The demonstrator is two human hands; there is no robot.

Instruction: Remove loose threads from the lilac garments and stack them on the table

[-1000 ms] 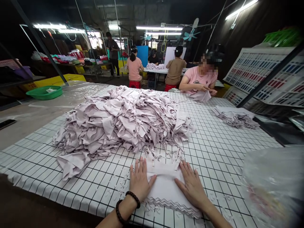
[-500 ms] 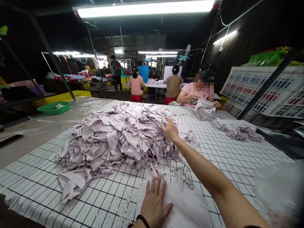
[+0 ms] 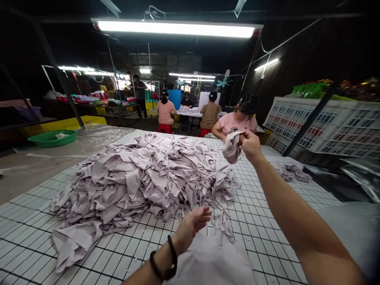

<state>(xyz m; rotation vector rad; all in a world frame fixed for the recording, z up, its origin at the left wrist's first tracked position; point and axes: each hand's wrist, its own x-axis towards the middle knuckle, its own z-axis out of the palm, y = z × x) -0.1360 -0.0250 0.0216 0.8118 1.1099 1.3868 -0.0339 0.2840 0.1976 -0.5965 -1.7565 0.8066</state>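
My right hand (image 3: 251, 145) is raised beyond the right side of the pile, closed on a pale mauve piece of fabric (image 3: 232, 147) that hangs from the fingers. My left hand (image 3: 194, 223), with dark bead bracelets at the wrist, hovers with its fingers stretched out over the front of the table. Below it lies a flat piece of the same pale cloth (image 3: 216, 261). A large heap of crumpled mauve fabric pieces (image 3: 142, 174) covers the middle of the grid-patterned table (image 3: 118, 259). Thin fabric strips (image 3: 223, 227) trail between the heap and the flat cloth.
Across the table sits a co-worker in a pink top (image 3: 230, 122). A stack of fabric pieces (image 3: 292, 171) lies on the right, near white plastic crates (image 3: 323, 122). On the left is a green basin (image 3: 52, 138). Other people sit and stand farther back.
My right hand has left the pile, moving right and up with a piece of fabric now in it. My left hand has lifted off the flat cloth and turned sideways. The view has shifted slightly.
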